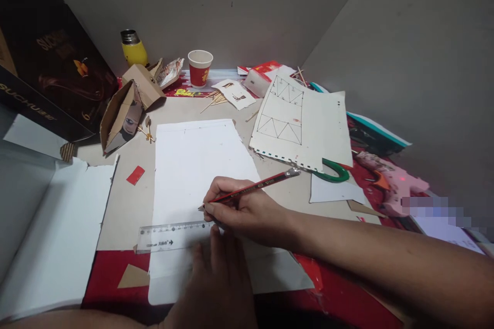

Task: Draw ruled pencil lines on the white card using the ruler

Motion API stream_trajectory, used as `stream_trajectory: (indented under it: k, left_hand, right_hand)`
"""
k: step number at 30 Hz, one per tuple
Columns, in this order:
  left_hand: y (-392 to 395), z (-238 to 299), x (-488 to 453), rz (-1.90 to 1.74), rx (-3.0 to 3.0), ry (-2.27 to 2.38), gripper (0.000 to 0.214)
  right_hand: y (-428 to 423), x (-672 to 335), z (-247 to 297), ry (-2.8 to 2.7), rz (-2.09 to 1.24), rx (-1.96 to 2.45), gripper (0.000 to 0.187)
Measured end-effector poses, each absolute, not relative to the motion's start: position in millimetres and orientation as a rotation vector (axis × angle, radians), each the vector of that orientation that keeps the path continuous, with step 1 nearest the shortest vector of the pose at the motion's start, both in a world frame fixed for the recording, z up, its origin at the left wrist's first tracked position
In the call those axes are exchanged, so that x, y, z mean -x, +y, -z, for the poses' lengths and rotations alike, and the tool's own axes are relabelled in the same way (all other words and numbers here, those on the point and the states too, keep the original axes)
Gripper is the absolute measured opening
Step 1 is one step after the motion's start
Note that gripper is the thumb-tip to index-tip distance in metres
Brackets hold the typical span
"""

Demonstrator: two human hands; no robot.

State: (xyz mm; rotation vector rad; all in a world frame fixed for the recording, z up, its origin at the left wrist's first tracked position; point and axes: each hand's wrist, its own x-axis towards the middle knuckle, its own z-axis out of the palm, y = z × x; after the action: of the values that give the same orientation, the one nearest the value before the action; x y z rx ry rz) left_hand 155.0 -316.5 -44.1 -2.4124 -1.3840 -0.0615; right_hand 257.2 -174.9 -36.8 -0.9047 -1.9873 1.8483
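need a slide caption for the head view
Right hand holds a pencil over white paper, left hand rests on a ruler, a zigzag drawing nearby.

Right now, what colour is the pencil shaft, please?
The pencil shaft is red and black, in head view.

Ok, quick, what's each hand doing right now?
Left hand: open, fingers resting on the clear ruler.
Right hand: closed, holding the pencil.

Red and black pencil (258, 185) — white sheet (196, 157) — yellow bottle (135, 54)
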Motion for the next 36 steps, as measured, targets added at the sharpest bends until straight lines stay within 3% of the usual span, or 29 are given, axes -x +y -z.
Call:
stream_trajectory:
  k: [13, 21, 36]
  left_hand:
    - [-315.2, 40.1, -154.2, 0.073, 2.445, -1.392, 0.043]
    - [-314.3, 43.0, -150.7, 0.079, 2.423, -1.336, 0.042]
    - [-312.4, 44.4, -144.1, 0.005, 2.44, -1.278, 0.041]
  right_hand:
    - [-162.0, -245.8, 25.7, -1.879, -2.165, 0.806, 0.007]
    - [-138.7, -281.2, -0.3, -1.744, -1.858, 0.89, 0.011]
    - [-161.3, -360.4, 12.7, -1.805, -1.619, 1.103, 0.024]
